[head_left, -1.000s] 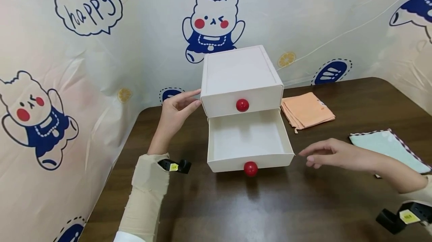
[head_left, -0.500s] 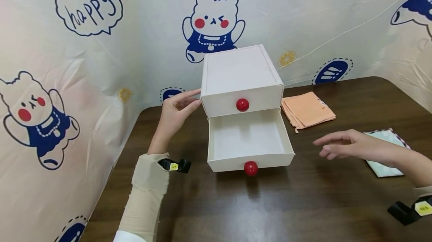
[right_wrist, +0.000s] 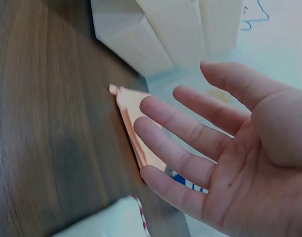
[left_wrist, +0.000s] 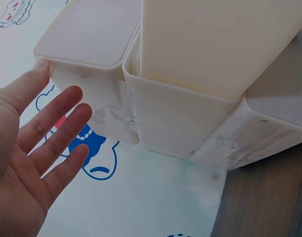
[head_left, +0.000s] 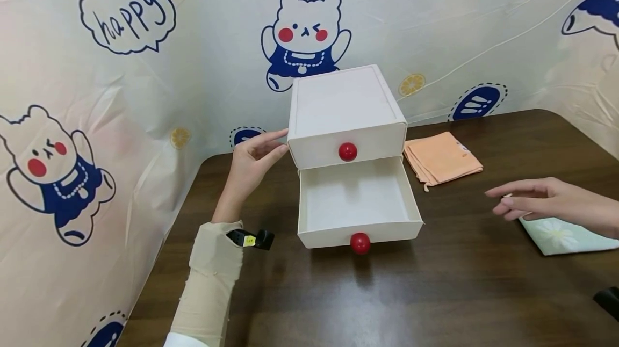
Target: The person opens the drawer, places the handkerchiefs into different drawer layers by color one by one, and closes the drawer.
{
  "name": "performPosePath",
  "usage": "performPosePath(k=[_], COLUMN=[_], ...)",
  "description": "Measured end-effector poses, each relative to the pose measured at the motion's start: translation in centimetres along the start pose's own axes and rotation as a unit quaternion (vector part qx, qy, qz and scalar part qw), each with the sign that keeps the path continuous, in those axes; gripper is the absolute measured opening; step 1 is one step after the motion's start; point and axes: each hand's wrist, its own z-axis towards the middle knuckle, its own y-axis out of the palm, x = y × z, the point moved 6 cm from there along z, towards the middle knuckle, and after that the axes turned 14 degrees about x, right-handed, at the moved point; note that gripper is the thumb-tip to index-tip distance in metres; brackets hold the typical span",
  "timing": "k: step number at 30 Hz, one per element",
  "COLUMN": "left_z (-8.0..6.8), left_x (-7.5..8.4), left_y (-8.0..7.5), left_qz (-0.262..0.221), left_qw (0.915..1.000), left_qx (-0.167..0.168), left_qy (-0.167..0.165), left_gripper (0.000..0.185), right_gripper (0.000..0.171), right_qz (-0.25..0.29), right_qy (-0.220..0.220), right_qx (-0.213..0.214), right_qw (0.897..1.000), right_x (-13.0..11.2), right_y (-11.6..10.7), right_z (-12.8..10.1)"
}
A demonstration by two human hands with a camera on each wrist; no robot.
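Observation:
A white two-drawer box [head_left: 345, 102] stands on the table, each drawer with a red round knob. Its lower drawer [head_left: 355, 196] is pulled out and bare inside; the upper one is closed. My left hand [head_left: 251, 167] touches the box's left side with its fingertips, fingers fairly straight, as the left wrist view also shows. Over the right of the table, my right hand [head_left: 556, 202] hovers with relaxed fingers and an empty palm [right_wrist: 239, 182]. Partly behind it lies a folded pale green cloth [head_left: 561, 237] with a white flower print.
A folded orange cloth [head_left: 442, 159] lies just right of the box. The dark wooden table [head_left: 435, 293] backs onto a hanging white sheet [head_left: 217, 41] printed with cartoon bears. Black wrist devices are strapped to both forearms.
My right hand has moved away from the drawer's right corner, rightward and slightly up, over the pale green cloth. My left hand and the box have stayed put.

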Motion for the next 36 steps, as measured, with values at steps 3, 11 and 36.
performPosePath(k=[3,11,36], left_z=[-0.1,-0.2,-0.4], left_x=[0.0,-0.2,-0.4], left_y=[0.0,-0.1,-0.5], left_qz=[0.000,-0.005,-0.005], left_qw=[1.0000,1.0000,1.0000], left_qx=[0.003,0.003,0.006], left_qy=[0.004,0.001,-0.005], left_gripper=[0.032,0.032,0.032], right_gripper=[0.042,0.044,0.024], right_qz=[-0.030,-0.044,-0.034], right_qy=[0.013,0.043,0.109], right_qx=[0.023,0.050,0.107], right_qw=[0.999,0.997,0.988], right_x=[0.9,2.7,10.1], right_y=[-0.9,-2.4,-6.9], right_z=[-0.2,-0.8,-1.0])
